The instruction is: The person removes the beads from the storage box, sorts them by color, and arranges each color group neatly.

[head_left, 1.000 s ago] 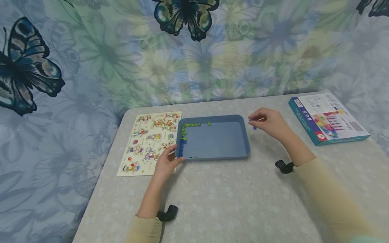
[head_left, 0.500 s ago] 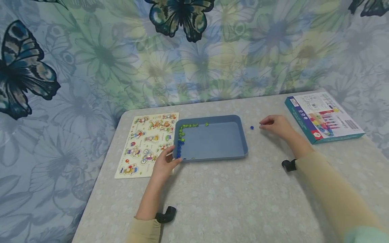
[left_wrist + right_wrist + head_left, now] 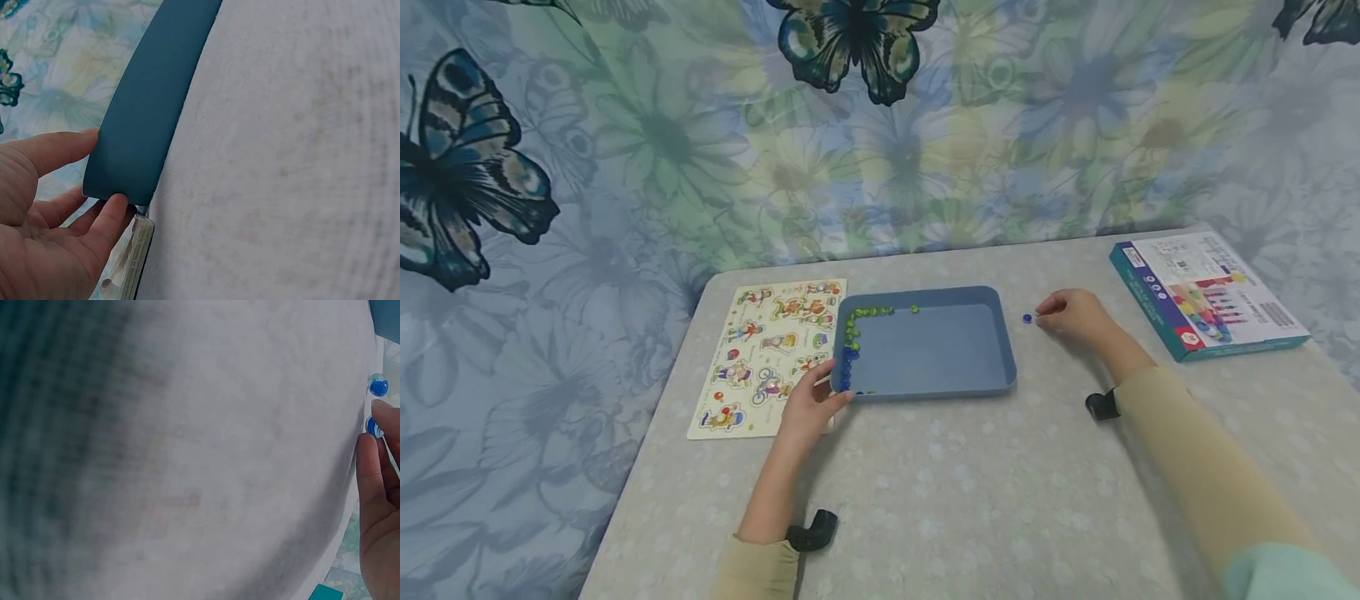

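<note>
In the head view, my right hand (image 3: 1075, 315) is low over the table, right of the blue-grey tray (image 3: 932, 350). In the right wrist view, its thumb and finger pinch a clear-and-blue glass marble (image 3: 373, 427). A second blue marble (image 3: 1027, 318) lies on the table just left of the fingertips. My left hand (image 3: 807, 404) holds the tray's near left corner, thumb on one wall and fingers at the other. Green marbles (image 3: 852, 329) line the tray's far left corner, with one green marble (image 3: 914, 309) apart from them. Blue marbles (image 3: 847, 367) sit along its left wall.
A cream board with cartoon pictures (image 3: 760, 358) lies left of the tray, its right edge against or under it. A flat teal-edged box (image 3: 1213, 292) lies at the right. Butterfly-patterned cloth (image 3: 910, 167) hangs behind the table (image 3: 955, 483).
My right hand drew back to the right from the loose blue marble, then came down to the table beside it. My left hand stays on the tray corner. The view shifted slightly.
</note>
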Demonstrator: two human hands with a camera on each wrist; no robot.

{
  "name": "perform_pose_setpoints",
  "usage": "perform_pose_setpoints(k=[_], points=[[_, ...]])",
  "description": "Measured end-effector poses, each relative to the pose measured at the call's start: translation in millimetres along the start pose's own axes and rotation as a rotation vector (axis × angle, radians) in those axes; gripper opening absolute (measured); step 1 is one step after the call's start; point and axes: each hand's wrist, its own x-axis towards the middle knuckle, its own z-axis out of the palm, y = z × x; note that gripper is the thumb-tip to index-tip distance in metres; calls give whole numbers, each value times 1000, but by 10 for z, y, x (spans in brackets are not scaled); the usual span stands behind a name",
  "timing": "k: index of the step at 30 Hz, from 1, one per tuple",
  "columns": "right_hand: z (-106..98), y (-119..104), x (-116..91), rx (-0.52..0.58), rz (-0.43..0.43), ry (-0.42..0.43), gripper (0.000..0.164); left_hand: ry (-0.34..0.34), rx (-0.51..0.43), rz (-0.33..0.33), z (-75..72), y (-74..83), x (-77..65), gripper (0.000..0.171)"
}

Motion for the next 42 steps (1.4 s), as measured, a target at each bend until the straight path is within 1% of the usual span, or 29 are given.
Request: perform_pose_setpoints(k=[5,12,16,20,24,28,30,31,34,36,38,40,42], points=[[-18,-19,18,-21,-16,-16,19,11,-22,-21,4,9,-15,63],[-52,-12,-21,-34,2,-24,20,2,-39,-14,55,-10,-6,64],[-65,-4,-43,-46,-3,-17,21,-3,-45,-19,87,-37,8,65],[-92,10,-61,-49,10,-23,25,-9,-52,-22,113,-55,14,64],[-143,57,-65,-46,32,-24,31,-10,-54,-9,142,-45,26,64],[-185,63,-82,-59,27,-9,42,-4,-49,-10,157,-26,33,63],[-194,42,-103,-67,21,32,50,-3,-48,-24,149,-19,28,64],[-196,27,-114,-70,18,71,53,-6,-46,-30,143,-17,28,64],[-177,-61,-138,-25,-16,233,53,-14,-39,-44,105,-13,30,64],[-143,-173,-141,21,-81,341,46,-17,-34,-44,70,-13,38,65],[-83,-334,-152,77,-167,409,39,-18,-30,-38,34,-19,50,65],[-1,-530,-183,108,-261,432,34,-21,-27,-31,6,-24,60,65],[107,-732,-233,137,-363,420,31,-29,-23,-27,-8,-24,66,65]])
